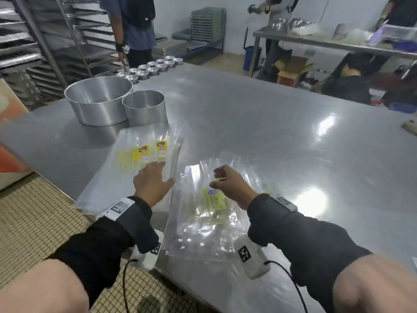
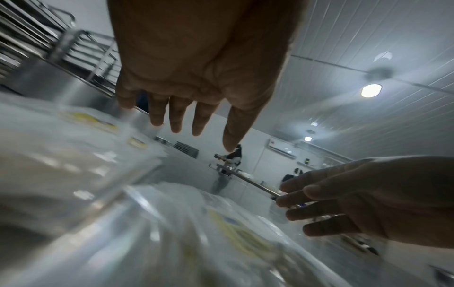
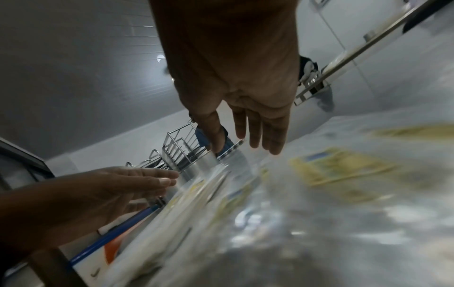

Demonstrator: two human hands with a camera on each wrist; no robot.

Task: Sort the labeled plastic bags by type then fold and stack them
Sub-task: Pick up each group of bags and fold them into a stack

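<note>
Two piles of clear plastic bags with yellow labels lie on the steel table (image 1: 270, 132). The left pile (image 1: 126, 159) shows several yellow labels side by side. The right pile (image 1: 203, 218) is crinkled, with one yellow label (image 1: 214, 201) near its middle. My left hand (image 1: 161, 173) hovers over the near right part of the left pile with its fingers straight and holds nothing; the left wrist view shows the left hand (image 2: 203, 134) above the bags. My right hand (image 1: 220, 177) hangs over the right pile with relaxed fingers. In the right wrist view the right hand (image 3: 243, 149) is empty.
Two round metal pans (image 1: 99, 100) (image 1: 144, 107) stand just behind the left pile. A row of small tins (image 1: 153, 66) lines the table's far edge. The table's near left edge (image 1: 74, 195) runs under the left pile. Tray racks (image 1: 27, 41) and people stand beyond.
</note>
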